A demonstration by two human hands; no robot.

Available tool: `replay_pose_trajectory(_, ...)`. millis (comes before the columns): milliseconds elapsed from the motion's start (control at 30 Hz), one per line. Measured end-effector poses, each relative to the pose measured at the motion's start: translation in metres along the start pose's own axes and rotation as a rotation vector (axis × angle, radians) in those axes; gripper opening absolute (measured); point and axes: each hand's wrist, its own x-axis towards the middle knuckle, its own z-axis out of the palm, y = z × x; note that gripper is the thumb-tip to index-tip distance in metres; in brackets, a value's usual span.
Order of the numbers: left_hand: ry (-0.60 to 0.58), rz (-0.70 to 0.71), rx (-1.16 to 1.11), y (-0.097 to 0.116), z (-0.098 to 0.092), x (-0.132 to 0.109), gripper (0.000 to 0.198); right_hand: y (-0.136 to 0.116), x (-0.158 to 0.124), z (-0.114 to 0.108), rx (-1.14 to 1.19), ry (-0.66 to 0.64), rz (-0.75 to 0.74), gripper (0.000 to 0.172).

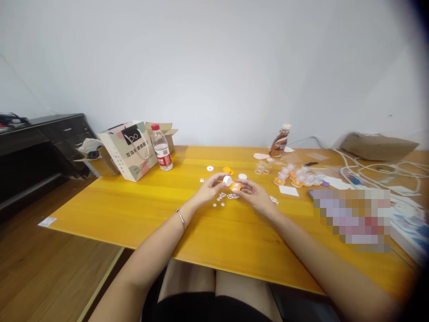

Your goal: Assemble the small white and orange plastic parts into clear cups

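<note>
White cap (227, 180): middle of the surface (110, 210), held just above it at the fingertips and touching the orange piece (235, 186).
Left hand (209, 188): grip pinching the white cap from the left; 1 bracelet (181, 218) on the wrist.
Right hand (254, 193): palm up, grip closed lightly around the orange piece, cradling it from below.
Why held so: judged, both hands are raised and close so the 2 small pieces meet at the fingertips, in plain sight.
Loose parts near the hands: 1 white ring (210, 168), 1 orange ring (228, 170) and 1 white disc (242, 176) lie just beyond; small white bits (221, 204) lie beneath, too small to count. Probably kept within reach.
Orange-based clear pieces (296, 177): clustered to the right, likely set apart; blurred, count uncertain.
Bottles: 2, being 1 water bottle (161, 150) at far left and 1 brown drink bottle (279, 141) at far right, both upright and clear of the hands.
Paper bag (129, 150): 1, at the far-left corner beside the water bottle.
White cables (378, 172): far right, tangled.
</note>
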Motion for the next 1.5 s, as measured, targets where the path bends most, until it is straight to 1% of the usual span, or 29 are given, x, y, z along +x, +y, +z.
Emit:
replay_pose_trajectory(167,-0.004,-0.022,0.059,-0.003,0.002,-0.001,0.034,-0.003,-0.002,0.001,0.001,0.033,-0.004,0.04)
replay_pose_trajectory(267,-0.005,-0.009,0.115,-0.008,0.004,-0.001,0.033,-0.003,-0.002,0.001,-0.022,0.019,-0.026,0.038)
replay_pose_trajectory(433,0.03,0.11,0.397,-0.01,0.008,-0.003,0.032,0.002,-0.005,0.004,-0.037,-0.021,-0.062,0.036)
replay_pose_trajectory(533,0.019,0.114,0.508,-0.009,0.008,-0.004,0.031,0.007,-0.005,0.006,-0.044,-0.05,-0.079,0.037)
replay_pose_trajectory(633,0.018,0.107,0.54,-0.011,0.007,-0.004,0.03,0.013,-0.005,0.007,-0.072,-0.06,-0.112,0.04)
replay_pose_trajectory(767,0.017,0.108,0.53,-0.011,0.007,-0.005,0.029,0.017,-0.005,0.007,-0.125,-0.069,-0.19,0.037)
replay_pose_trajectory(867,-0.012,0.127,0.513,-0.007,0.005,-0.006,0.027,0.017,-0.007,0.005,-0.187,-0.088,-0.262,0.036)
replay_pose_trajectory(967,-0.058,0.155,0.505,-0.004,0.003,-0.008,0.028,0.015,-0.009,0.003,-0.233,-0.1,-0.296,0.033)
replay_pose_trajectory(1033,-0.08,0.168,0.505,-0.003,0.001,-0.009,0.03,0.014,-0.009,0.004,-0.23,-0.098,-0.291,0.031)
replay_pose_trajectory(1100,-0.076,0.158,0.496,-0.003,0.001,-0.009,0.031,0.013,-0.009,0.005,-0.183,-0.085,-0.256,0.032)
replay_pose_trajectory(1233,-0.043,0.09,0.461,0.0,0.001,-0.008,0.027,0.007,-0.008,0.008,-0.038,-0.078,-0.119,0.031)
replay_pose_trajectory(1333,-0.041,0.048,0.455,0.002,0.001,-0.007,0.022,0.003,-0.008,0.01,-0.013,-0.1,-0.046,0.026)
replay_pose_trajectory(1500,0.032,-0.094,0.36,-0.005,0.001,-0.006,0.026,0.001,-0.011,0.014,0.002,-0.055,-0.039,0.023)
